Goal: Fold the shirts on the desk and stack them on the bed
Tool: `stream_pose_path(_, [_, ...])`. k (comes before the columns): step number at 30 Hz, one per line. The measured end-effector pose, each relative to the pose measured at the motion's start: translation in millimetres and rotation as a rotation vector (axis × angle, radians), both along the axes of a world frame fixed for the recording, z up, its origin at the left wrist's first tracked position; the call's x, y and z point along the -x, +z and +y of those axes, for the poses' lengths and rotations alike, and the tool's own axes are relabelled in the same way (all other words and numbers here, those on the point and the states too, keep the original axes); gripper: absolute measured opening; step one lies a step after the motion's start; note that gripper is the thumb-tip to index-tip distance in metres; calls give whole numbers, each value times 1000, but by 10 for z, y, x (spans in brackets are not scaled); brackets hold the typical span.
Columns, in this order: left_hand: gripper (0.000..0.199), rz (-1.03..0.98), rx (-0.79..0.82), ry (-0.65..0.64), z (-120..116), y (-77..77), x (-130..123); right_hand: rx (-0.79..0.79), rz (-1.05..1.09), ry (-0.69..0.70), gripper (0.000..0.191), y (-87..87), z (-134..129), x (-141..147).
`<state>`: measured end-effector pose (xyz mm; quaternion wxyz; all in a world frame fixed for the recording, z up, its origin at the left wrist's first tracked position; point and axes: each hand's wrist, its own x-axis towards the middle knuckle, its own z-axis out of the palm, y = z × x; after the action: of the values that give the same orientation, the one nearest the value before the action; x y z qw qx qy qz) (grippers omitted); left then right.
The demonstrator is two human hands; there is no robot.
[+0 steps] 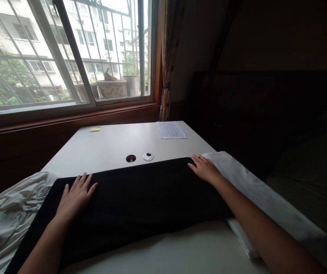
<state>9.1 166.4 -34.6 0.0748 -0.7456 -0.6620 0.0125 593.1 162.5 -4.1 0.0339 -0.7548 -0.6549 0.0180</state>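
A black cloth (143,201), perhaps a folded garment, is spread flat across the white table (117,142). My left hand (76,196) rests on its far left part, fingers spread and pressed flat. At the far right corner of the cloth lies my right hand (205,168), palm down with the fingers stretched out. Neither hand grips anything. A crumpled white cloth (15,209) is bunched at the left, partly beside the black one. Another white cloth (243,182) lies on the right, partly hidden by my right forearm.
Toward the table's middle are a round cable hole (130,158) and a white round cap (148,156). Yellow sticky notes (95,129) and a printed sheet (171,130) lie near the far edge. A barred window (109,49) and a tied curtain (167,57) stand behind.
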Motion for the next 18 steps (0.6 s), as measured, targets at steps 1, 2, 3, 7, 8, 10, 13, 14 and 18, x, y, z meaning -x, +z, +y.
stream_pose_path(1, [60, 18, 0, 5, -3, 3, 12, -17, 15, 2, 69, -25, -2, -17])
stream_pose_path(2, [60, 35, 2, 6, -5, 6, 18, -29, 34, 5, 67, -46, 2, -37])
stream_pose_path(3, [60, 48, 5, 12, -6, 9, 20, -38, 59, 8, 66, -64, 9, -61])
stream_pose_path(7, [61, 16, 3, 45, 9, 1, 10, -95, 170, 1, 60, -118, 40, -177])
stream_pose_path(8, [62, -6, 1, 54, 16, -4, 9, -110, 191, 0, 59, -129, 43, -202])
stream_pose_path(10, [64, -36, 6, 65, 27, -13, 11, -131, 222, 2, 58, -149, 44, -242])
stream_pose_path(13, [65, -64, 14, 71, 30, -4, 5, -150, 249, 16, 57, -186, 45, -287])
stream_pose_path(14, [66, -77, 15, 66, 25, 10, -3, -161, 254, 26, 57, -204, 48, -307])
stream_pose_path(18, [65, -109, 54, 16, -26, 99, -49, -224, 263, 61, 53, -314, 94, -431])
